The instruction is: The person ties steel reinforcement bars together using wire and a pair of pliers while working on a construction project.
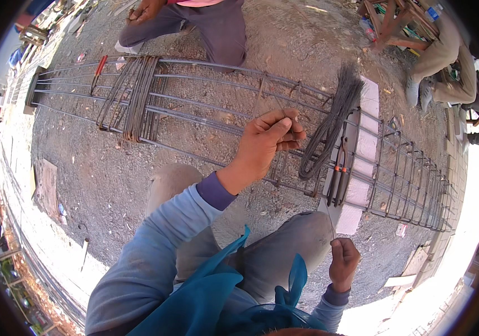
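The right hand (345, 264), near and to the right, pinches a thin wire (333, 228) between thumb and finger; a firm hold close to the end should stop it springing about. The left hand (263, 137) is raised over the bars, fingers curled in, and I cannot tell whether anything fine sits between its tips. Just to its right, a wire bundle (329, 134) lies across the rebar cage (194, 119); drawing strands out singly and lengthwise would best avoid tangles. Beside the bundle, pliers (337, 173) rest near a white block (365, 151), handles toward the near side, handy to pick up. Farther left, stacked stirrups (144, 101) surround the long bars. A co-worker (211, 31) kneels on the far side, so loose wire ends are best kept low.
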